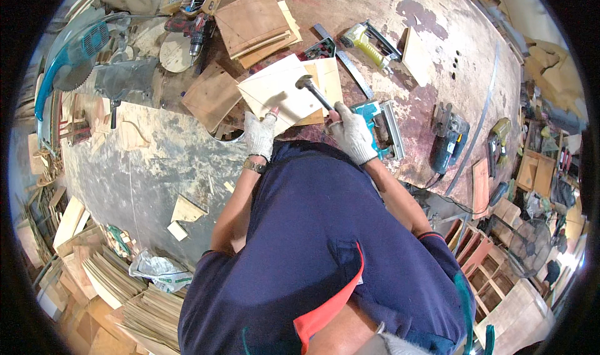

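Note:
My left hand (259,135), in a white glove with bare fingertips, is at the near-left edge of a pale plywood board (272,92). Its fingers are drawn together over the board; what they pinch, if anything, is too small to make out. In my right hand (354,137), also gloved, is a hammer (320,97) gripped by its handle. The dark hammer head is over the board, up and right of my left fingertips. Beside the right hand lies a teal nail gun (382,129). Another thin wooden piece (328,80) sits partly under the board.
Stacked wooden panels (253,20) and a brown panel (211,95) lie beyond my left hand. A yellow-green nail gun (369,45), a metal strip (354,74) and a blue power tool (449,139) are rightward. A circular saw (78,58) stands far left.

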Motion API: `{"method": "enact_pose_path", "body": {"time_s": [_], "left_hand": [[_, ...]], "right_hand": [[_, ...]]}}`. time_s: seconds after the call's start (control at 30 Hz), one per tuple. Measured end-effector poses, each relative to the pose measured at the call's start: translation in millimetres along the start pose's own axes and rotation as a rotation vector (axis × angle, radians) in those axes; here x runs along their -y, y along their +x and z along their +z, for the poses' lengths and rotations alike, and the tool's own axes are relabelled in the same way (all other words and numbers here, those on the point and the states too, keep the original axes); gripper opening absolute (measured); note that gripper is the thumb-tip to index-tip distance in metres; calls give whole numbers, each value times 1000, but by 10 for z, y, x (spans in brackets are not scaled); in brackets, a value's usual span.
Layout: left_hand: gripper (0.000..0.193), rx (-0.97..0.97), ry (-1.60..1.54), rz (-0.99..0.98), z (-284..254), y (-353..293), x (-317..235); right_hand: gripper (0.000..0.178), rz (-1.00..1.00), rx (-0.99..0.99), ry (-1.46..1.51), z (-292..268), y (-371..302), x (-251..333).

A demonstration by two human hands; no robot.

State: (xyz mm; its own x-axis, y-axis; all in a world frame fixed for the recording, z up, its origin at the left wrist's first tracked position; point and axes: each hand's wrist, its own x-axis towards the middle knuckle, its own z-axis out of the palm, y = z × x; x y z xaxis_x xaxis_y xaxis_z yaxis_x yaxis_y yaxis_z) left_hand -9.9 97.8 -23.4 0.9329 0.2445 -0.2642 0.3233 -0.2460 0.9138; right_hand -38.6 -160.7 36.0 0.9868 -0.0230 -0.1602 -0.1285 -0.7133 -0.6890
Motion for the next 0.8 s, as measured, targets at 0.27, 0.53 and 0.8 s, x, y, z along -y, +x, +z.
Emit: {"method": "enact_pose_path", "body": {"time_s": [0.27,0.53,0.8], "left_hand": [[70,25,-63,-90,-8,-48,-250],[53,-53,-51,48,17,-67,12],[50,20,71,-64,-62,-160,-242]], "right_hand": [[20,-100,6,102,29,131,97],[23,-260,133,-34,225,400,389],[20,-239,70,-42,185,324,422]]}}
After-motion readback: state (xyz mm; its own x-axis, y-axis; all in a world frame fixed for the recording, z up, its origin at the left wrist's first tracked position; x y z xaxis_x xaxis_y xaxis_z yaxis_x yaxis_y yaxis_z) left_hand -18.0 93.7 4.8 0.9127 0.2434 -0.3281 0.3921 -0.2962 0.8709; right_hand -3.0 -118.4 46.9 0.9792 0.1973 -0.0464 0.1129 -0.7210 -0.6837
